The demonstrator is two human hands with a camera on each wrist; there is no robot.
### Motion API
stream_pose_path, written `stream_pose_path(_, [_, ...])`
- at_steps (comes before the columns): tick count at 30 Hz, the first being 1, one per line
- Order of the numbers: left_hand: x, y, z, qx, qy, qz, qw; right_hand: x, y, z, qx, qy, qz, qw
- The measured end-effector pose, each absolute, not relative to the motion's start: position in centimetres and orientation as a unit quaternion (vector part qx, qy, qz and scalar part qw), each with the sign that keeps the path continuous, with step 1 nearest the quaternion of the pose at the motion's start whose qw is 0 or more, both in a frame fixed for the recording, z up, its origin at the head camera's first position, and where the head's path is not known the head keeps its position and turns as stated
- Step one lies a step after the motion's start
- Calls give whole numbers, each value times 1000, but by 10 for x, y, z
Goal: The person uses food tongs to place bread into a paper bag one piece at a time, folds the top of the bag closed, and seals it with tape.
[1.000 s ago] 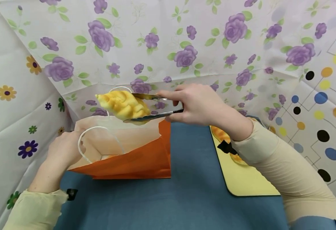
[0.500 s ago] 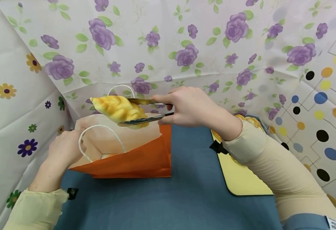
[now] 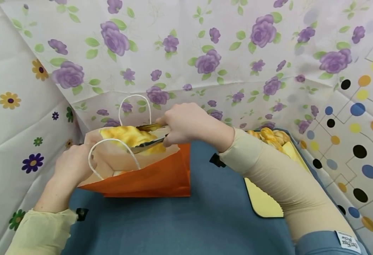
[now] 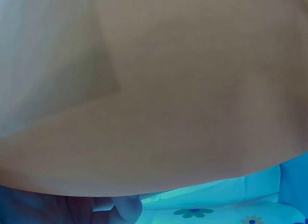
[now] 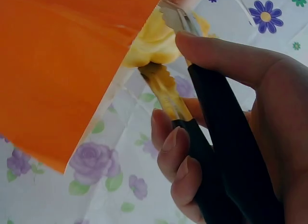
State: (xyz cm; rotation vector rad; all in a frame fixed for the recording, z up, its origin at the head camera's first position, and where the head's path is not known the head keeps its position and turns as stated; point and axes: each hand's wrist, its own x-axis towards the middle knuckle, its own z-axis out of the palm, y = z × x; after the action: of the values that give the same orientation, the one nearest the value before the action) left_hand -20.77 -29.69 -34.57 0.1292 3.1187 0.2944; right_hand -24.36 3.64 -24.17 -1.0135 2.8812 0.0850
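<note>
My left hand [image 3: 73,166] grips the left rim of an orange paper bag [image 3: 160,180], whose pale mouth faces up and white cord handles [image 3: 135,95] stand upright. In the left wrist view, blurred tan paper fills most of the picture and hides nearly all of the hand. My right hand [image 3: 189,124] holds black-handled metal tongs [image 5: 216,118], thumb on one arm and fingers around the other. Between the tong tips is a yellow braided bread [image 3: 119,134], held at the bag's mouth, with the near handle crossing in front of it.
To the right, a yellow board [image 3: 264,202] carries several golden breads [image 3: 270,136], partly covered by my right sleeve. A blue cloth [image 3: 186,226] covers the table. Flowered curtain [image 3: 186,53] walls stand behind and at the left, a dotted one at the right.
The right hand has moved left and down with the tongs, bringing the bread from above the bag to its mouth. The left hand stays on the rim.
</note>
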Motion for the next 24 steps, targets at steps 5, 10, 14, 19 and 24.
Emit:
stream_pose_path(5, [-209, -297, -347, 39, 995, 93, -6, -245, 20, -246, -346, 935, 55, 47])
stream_pose_path(10, [-209, -297, -350, 40, 995, 92, -15, -244, 6, -253, -350, 931, 86, 62])
stream_pose_path(14, [-208, -297, -351, 36, 995, 92, -17, -245, -4, -260, -346, 930, 100, 68])
stream_pose_path(19, [-208, -297, -350, 40, 995, 93, -20, -248, -15, -269, -332, 934, 106, 80])
stream_pose_path(24, [-209, -297, -351, 38, 995, 94, -23, -251, -27, -280, -321, 935, 122, 91])
